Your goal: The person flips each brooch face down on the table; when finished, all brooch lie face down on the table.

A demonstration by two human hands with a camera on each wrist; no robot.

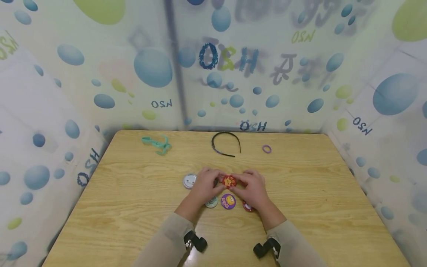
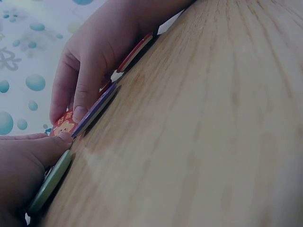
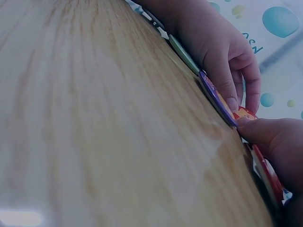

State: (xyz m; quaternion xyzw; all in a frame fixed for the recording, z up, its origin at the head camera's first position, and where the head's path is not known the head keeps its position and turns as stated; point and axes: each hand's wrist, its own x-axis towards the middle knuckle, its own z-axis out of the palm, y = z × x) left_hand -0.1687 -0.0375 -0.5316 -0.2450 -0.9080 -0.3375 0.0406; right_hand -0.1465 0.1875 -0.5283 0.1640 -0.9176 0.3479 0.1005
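Observation:
Both hands meet at a small red button badge (image 1: 229,181) with a yellow figure on it. My left hand (image 1: 206,186) pinches its left edge between thumb and fingers, and my right hand (image 1: 252,188) pinches the right edge. In the left wrist view the red badge (image 2: 63,126) is tilted up, with fingers at both sides. Just nearer lies a purple badge (image 1: 228,201) with a yellow face. A pale green badge (image 1: 211,202) sits beside the left wrist, and a red-and-white badge (image 1: 248,206) is partly covered by the right hand. Left of the hands lies a silvery round badge (image 1: 189,181).
Toward the back of the wooden table (image 1: 133,207) lie a teal clip-like piece (image 1: 157,144), a black headband (image 1: 213,142) and a purple ring (image 1: 266,149). Patterned walls (image 1: 213,89) enclose the back and both sides.

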